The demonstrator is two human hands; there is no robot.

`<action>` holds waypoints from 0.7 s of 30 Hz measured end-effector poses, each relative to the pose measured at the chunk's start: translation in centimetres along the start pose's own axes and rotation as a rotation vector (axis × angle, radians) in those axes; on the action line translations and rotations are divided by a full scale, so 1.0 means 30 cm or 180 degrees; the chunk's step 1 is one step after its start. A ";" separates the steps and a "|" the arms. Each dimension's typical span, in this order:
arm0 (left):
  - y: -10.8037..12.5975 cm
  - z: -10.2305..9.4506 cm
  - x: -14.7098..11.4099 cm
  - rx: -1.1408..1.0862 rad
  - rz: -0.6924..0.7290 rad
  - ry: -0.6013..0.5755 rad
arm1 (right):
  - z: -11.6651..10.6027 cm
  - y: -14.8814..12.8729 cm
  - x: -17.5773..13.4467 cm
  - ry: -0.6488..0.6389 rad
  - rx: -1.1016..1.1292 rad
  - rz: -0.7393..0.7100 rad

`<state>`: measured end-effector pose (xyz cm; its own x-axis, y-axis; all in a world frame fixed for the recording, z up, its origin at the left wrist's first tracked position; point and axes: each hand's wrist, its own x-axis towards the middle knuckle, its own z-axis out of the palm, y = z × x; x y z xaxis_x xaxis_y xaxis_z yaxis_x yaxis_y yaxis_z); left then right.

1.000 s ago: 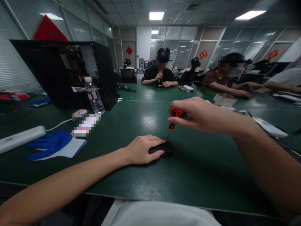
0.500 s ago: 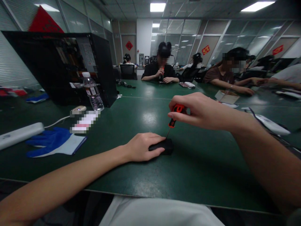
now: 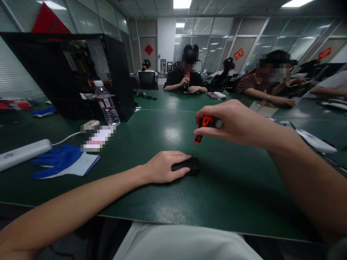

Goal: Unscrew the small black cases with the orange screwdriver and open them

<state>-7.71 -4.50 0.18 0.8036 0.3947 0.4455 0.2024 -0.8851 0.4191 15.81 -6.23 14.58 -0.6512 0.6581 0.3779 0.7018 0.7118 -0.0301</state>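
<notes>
A small black rectangular block (image 3: 193,167) lies on the green tabletop (image 3: 162,206) in front of me. My left hand (image 3: 165,167) grips it from the left, fingers along the far side and thumb along the near side. Above it, my right hand (image 3: 225,121) is closed around the red and black handle of a screwdriver (image 3: 205,122). The thin shaft slants down, and its tip meets the far top edge of the block near my left fingertips. What the tip sits in is too small to tell.
To the left lie a blue and white glove (image 3: 65,161), a white power strip (image 3: 24,154) and a blurred-out phone-like thing (image 3: 99,138). Behind them stand a water bottle (image 3: 107,104) and an open black computer case (image 3: 119,76). Several people sit farther back; a box (image 3: 262,108) lies at right.
My view has shifted slightly. The screwdriver handle has turned a little in my right hand, while its tip stays at the block. My left hand keeps its hold.
</notes>
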 end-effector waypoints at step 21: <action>0.007 0.003 0.005 -0.0465 -0.0266 0.0103 | -0.015 -0.012 0.000 -0.0218 -0.0134 0.0284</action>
<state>-7.50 -4.66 0.26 0.7685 0.4753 0.4285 0.1823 -0.8045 0.5653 15.68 -6.61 14.99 -0.6028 0.7347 0.3113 0.7685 0.6396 -0.0213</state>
